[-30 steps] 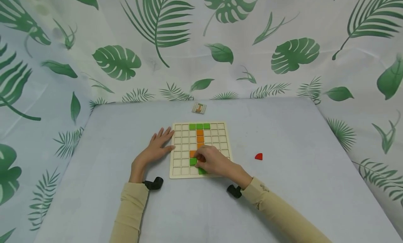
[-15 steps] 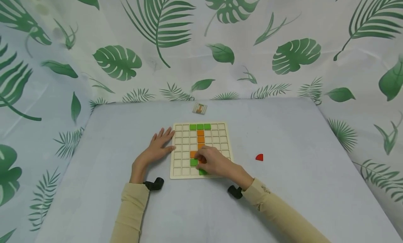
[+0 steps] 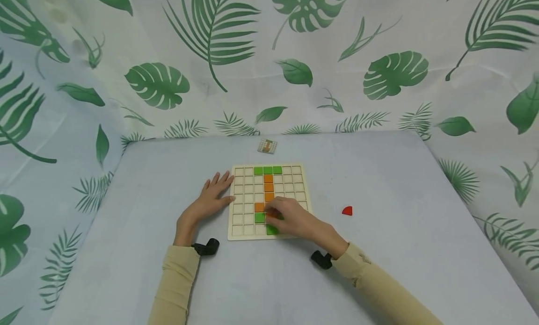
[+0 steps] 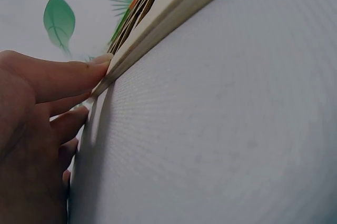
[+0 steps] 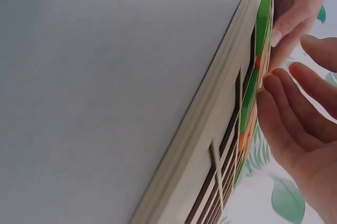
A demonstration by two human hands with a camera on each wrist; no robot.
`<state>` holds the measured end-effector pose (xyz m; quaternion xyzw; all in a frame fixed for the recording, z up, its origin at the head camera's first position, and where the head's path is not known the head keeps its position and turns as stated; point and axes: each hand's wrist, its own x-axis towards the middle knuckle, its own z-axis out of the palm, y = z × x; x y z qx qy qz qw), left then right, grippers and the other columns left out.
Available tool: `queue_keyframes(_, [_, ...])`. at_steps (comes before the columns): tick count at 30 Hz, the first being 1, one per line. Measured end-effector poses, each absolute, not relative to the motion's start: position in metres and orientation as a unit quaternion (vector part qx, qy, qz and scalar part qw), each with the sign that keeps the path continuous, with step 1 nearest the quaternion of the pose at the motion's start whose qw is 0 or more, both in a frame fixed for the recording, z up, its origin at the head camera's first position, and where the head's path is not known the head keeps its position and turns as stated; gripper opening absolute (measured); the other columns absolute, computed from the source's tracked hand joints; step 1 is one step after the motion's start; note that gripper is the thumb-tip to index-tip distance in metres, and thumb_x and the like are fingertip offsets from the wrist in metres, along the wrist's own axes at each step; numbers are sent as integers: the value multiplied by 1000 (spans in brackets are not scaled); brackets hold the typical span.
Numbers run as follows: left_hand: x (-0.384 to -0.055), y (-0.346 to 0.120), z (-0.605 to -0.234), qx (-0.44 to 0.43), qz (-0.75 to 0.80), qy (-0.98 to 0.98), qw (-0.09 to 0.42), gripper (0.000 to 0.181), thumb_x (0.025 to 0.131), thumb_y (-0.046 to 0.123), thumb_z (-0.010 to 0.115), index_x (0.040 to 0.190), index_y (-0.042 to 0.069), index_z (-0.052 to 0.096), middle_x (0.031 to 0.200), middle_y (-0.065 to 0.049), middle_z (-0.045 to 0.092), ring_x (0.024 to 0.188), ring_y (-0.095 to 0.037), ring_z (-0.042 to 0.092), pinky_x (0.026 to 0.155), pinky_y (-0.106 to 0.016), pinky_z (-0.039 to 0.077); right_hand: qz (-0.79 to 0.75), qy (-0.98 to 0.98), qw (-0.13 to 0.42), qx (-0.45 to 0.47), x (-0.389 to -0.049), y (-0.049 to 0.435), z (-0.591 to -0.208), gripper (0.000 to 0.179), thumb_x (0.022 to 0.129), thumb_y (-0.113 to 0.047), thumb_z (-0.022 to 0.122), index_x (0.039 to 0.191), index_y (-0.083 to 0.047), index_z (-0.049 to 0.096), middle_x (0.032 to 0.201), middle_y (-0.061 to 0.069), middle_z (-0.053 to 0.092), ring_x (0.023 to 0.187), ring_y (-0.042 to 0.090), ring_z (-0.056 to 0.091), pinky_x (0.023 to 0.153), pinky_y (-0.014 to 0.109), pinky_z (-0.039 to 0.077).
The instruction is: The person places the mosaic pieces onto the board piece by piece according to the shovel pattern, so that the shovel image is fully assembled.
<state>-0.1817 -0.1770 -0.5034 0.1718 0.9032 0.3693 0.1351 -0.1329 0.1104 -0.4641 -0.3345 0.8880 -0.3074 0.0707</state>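
Observation:
A pale wooden grid board (image 3: 244,227) lies on the table, with square tiles in some of its cells. Across the top row run green tiles (image 3: 267,170), and orange tiles (image 3: 268,187) form a column beneath them. Lower down are another orange tile (image 3: 259,207) and a green tile (image 3: 259,218). My left hand (image 3: 208,201) rests flat at the board's left side, its thumb touching the edge. Over the lower middle hovers my right hand (image 3: 291,218), fingers loosely bent and hiding some cells. In the right wrist view, its thumb and fingers (image 5: 274,113) are apart, with nothing between them.
A small pattern card (image 3: 267,146) lies beyond the board. To the right is a red quarter-round piece (image 3: 347,211). Leaf-printed cloth (image 3: 236,72) hangs behind and at both sides of the white-covered table (image 3: 391,184).
My right hand has shifted slightly right, its fingers drawing back from the left-hand orange and green tiles and showing more of them. My left hand stays in place.

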Motion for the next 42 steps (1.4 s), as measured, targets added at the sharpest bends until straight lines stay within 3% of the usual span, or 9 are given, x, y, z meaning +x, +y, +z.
queue_keyframes(17, [-181, -177, -500, 163, 365, 905, 145, 70, 105, 23, 58, 163, 3, 23, 172, -17, 10, 160, -39, -5, 129, -56, -9, -344, 883, 2, -320, -130, 170, -459, 16, 93, -2, 73, 109, 0, 72, 102, 8, 74, 86, 17, 69, 77, 32, 62])
queue_keyframes(32, [-180, -175, -499, 160, 371, 903, 148, 70, 104, 23, 59, 163, 4, 24, 173, -15, 11, 160, -37, -6, 129, -54, -9, -330, 901, 42, -278, -119, 200, -465, 22, 90, -7, 78, 111, -2, 73, 103, 5, 73, 87, 13, 64, 78, 28, 59])
queue_keyframes(42, [-180, -175, -499, 157, 370, 903, 150, 71, 104, 23, 59, 163, 4, 24, 173, -15, 11, 160, -37, -6, 129, -54, -10, -326, 905, 44, -271, -110, 218, -471, 27, 83, -5, 83, 108, -1, 73, 101, 5, 68, 85, 19, 63, 74, 28, 57])
